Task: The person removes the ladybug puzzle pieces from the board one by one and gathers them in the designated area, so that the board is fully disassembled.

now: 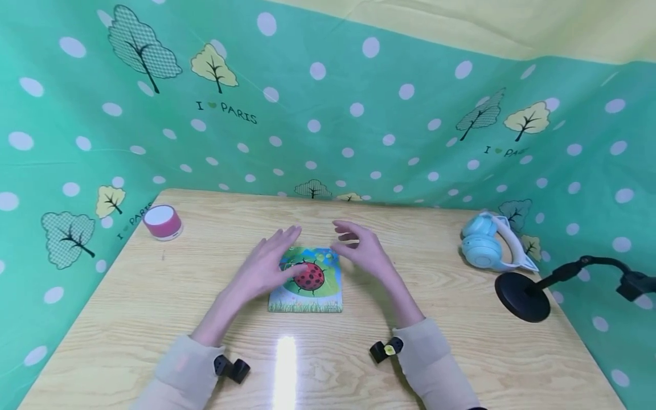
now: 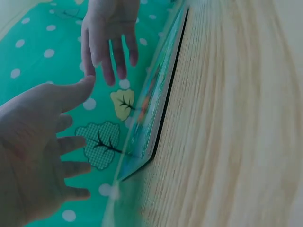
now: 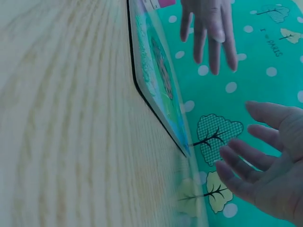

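Note:
A flat square board with a ladybug picture (image 1: pixel 314 293) lies at the middle of the table, grass printed along its near edge. Above its left side is my left hand (image 1: pixel 263 267), fingers extended and thumb over the ladybug. At its far right corner my right hand (image 1: pixel 363 250) is raised with the fingers softly bent. In the left wrist view the left palm (image 2: pixel 33 151) holds nothing, and the board (image 2: pixel 154 109) lies flat on the wood beyond it. The right wrist view shows the right hand (image 3: pixel 270 165) bare too, beside the board (image 3: pixel 158 71).
A pink round speaker-like cylinder (image 1: pixel 163 223) with a white top stands at the table's far left. Light blue headphones (image 1: pixel 484 245) lie at the far right, near a black round-based stand (image 1: pixel 523 297) with a bent arm. Green dotted cloth (image 1: pixel 338 131) hangs behind the wooden table (image 1: pixel 205 219).

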A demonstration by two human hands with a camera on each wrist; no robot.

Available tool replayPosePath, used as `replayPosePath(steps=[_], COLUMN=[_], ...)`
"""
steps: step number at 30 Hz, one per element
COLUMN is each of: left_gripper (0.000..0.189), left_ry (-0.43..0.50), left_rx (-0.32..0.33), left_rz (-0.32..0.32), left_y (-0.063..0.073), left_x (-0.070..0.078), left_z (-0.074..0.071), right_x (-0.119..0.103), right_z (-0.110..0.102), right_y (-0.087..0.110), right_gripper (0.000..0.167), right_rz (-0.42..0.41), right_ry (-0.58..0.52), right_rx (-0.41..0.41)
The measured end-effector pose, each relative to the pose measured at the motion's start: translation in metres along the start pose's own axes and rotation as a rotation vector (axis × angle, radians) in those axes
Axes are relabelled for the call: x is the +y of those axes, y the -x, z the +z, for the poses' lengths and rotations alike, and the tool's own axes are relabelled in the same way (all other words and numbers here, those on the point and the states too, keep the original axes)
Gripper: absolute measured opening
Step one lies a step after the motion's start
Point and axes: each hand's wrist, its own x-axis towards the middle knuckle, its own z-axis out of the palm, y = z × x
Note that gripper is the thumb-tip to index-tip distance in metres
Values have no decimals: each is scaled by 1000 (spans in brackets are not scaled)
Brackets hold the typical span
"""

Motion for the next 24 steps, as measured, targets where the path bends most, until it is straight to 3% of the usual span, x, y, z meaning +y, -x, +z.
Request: replayPosePath(steps=[9,17,24], left_gripper=[88,89,85], left_ry=[-76,-46,-65], left_rx=[-114,-261,-306], left_rz=[35,33,36], left_y=[7,11,11], left_x=[8,9,9], left_z=[5,12,16], right_x=[-3,0,1], right_z=[4,4,8], right_y=[2,4,3], right_gripper=[62,63,69], right_rz=[-5,42,59], right_ry=[63,82,126], right_rx=[-97,-155,-199])
